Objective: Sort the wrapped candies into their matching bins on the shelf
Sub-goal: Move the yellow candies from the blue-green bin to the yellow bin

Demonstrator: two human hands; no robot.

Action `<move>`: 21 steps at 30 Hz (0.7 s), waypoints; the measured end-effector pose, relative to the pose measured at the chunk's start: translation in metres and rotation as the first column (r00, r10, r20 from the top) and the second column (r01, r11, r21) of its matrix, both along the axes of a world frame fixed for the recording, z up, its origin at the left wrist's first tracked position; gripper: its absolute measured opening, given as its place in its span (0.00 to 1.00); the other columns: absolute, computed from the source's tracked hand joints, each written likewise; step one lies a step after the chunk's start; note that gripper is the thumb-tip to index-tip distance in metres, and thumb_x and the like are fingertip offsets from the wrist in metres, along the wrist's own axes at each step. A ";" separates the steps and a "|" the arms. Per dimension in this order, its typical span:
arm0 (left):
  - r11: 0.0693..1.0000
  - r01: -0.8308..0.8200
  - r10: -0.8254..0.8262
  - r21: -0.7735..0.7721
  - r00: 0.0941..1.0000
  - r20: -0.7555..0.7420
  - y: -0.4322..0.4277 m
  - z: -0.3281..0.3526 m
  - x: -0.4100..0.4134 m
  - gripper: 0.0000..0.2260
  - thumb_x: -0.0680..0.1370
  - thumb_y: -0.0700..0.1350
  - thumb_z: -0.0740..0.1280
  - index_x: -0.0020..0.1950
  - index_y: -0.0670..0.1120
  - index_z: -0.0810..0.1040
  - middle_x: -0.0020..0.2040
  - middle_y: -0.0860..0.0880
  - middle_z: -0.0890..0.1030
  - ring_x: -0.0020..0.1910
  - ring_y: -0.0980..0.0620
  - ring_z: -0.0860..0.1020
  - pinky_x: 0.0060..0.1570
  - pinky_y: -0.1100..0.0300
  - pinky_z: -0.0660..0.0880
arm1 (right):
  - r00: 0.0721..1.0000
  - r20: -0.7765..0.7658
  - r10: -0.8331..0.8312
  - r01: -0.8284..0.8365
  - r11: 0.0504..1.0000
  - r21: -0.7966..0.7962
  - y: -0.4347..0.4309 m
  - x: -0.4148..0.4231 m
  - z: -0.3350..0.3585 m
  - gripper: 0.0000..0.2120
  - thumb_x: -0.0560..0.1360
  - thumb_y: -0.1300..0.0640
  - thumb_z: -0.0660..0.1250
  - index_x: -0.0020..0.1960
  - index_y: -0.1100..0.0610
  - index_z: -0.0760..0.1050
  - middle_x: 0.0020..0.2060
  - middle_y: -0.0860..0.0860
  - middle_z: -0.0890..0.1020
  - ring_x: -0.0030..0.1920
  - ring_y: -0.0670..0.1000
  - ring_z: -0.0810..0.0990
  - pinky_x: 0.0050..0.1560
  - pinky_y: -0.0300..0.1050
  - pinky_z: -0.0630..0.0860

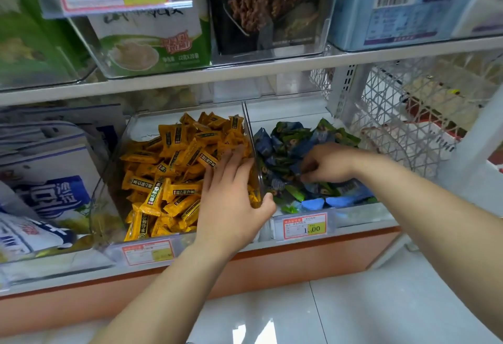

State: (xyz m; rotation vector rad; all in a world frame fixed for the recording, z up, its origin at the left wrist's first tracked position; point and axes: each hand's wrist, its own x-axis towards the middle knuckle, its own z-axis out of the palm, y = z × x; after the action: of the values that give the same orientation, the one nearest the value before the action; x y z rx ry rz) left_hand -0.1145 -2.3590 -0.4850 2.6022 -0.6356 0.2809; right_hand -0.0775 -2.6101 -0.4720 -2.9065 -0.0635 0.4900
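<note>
**Q:** Where do the wrapped candies lie, and how will they handle?

**A:** Yellow candies (174, 180) are heaped in the left bin (109, 175). Blue and green candies (288, 137) fill the right bin (353, 213). A clear wall (249, 126) stands between the two. Each piece is judged light, with a firm core under slick, crinkly film. The loose heaps will probably slide when disturbed. A pinch across the body, or on a crimped end seal, should hold best, taking one piece at a time.

**Q:** And the hands?

**A:** The left hand (231, 194) lies flat on the yellow candies with its fingers straight, gripping nothing. Its thumb reaches the front edge of the clear wall. The right hand (329, 161) is curled, knuckles up, with its fingertips dug into the blue and green candies. The fingertips are hidden, so whether they pinch a piece cannot be told.

**Q:** What surrounds them?

**A:** Both bins stand on the shelf (299, 251). A price tag (304, 225) is fixed below the right bin. A wire basket (408, 104) stands to the right, and boxed goods fill the tier above.
</note>
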 end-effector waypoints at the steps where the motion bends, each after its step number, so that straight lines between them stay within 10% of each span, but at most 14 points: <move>1: 1.000 -0.002 0.002 0.019 1.000 0.001 0.000 0.001 0.000 0.30 0.74 0.61 0.64 0.75 0.54 0.66 0.79 0.55 0.59 0.79 0.53 0.51 0.77 0.48 0.48 | 0.999 0.046 0.001 -0.001 1.000 -0.005 0.002 0.000 0.002 0.11 0.76 0.44 0.68 0.54 0.46 0.83 0.50 0.46 0.85 0.46 0.49 0.80 0.45 0.43 0.77; 5: 0.991 0.016 -0.020 0.130 0.999 0.036 0.007 0.011 0.008 0.31 0.73 0.66 0.64 0.73 0.56 0.68 0.78 0.55 0.62 0.77 0.52 0.57 0.75 0.49 0.57 | 0.943 0.325 -0.071 0.043 0.995 0.091 0.022 0.006 0.000 0.14 0.76 0.49 0.67 0.62 0.42 0.78 0.58 0.47 0.82 0.52 0.50 0.80 0.45 0.43 0.75; 10: 0.985 0.047 -0.050 0.167 0.999 0.010 0.013 0.018 0.013 0.31 0.71 0.70 0.63 0.71 0.58 0.70 0.78 0.57 0.61 0.77 0.53 0.57 0.74 0.50 0.60 | 0.998 -0.064 0.015 -0.013 0.999 0.037 0.041 0.007 -0.018 0.33 0.78 0.44 0.65 0.79 0.41 0.55 0.77 0.48 0.65 0.72 0.54 0.69 0.65 0.46 0.71; 18: 0.980 0.070 -0.071 0.187 0.997 -0.002 0.017 0.020 0.017 0.33 0.69 0.74 0.58 0.69 0.59 0.71 0.78 0.58 0.60 0.77 0.53 0.56 0.73 0.49 0.60 | 0.998 -0.049 0.037 -0.030 0.990 0.134 0.024 0.002 0.010 0.14 0.80 0.51 0.63 0.64 0.43 0.78 0.61 0.44 0.81 0.53 0.45 0.77 0.43 0.30 0.69; 21: 0.981 0.084 -0.085 0.177 0.996 -0.003 0.020 0.020 0.017 0.32 0.68 0.75 0.57 0.66 0.61 0.74 0.78 0.59 0.61 0.77 0.54 0.56 0.72 0.48 0.61 | 1.000 -0.005 -0.012 0.012 0.999 -0.036 0.018 0.009 0.007 0.14 0.81 0.48 0.61 0.64 0.44 0.78 0.61 0.46 0.81 0.56 0.50 0.78 0.51 0.42 0.74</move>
State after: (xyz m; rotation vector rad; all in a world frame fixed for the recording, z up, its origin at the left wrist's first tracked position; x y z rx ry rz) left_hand -0.0975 -2.3393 -0.4655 2.7346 -0.8038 0.2122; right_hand -0.0688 -2.5920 -0.4649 -2.9387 -0.0370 0.5011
